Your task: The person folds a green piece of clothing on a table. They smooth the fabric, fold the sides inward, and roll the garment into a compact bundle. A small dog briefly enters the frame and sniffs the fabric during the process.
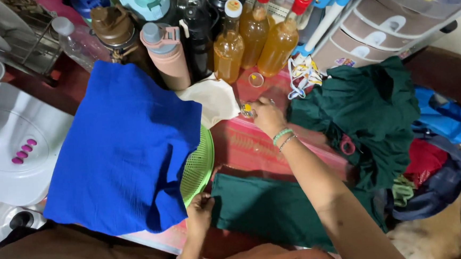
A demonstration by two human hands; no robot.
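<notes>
Left hand (199,208) pinching the corner of a folded dark green cloth (270,210), flat and smooth on the red patterned surface (247,144) at its near edge. Right hand (268,115) stretched out, fingers closed around a small shiny object (247,111), too small to identify, near amber bottles (257,37). Folded blue cloth (125,146) covering a green basket (199,166).

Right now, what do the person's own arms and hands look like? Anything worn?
Both arms are bare, with no sleeves and no gloves in view. The right hand has two bands at the wrist: a light green beaded bracelet and a thin silvery chain bracelet just below it. The left hand and its wrist show nothing worn.
</notes>
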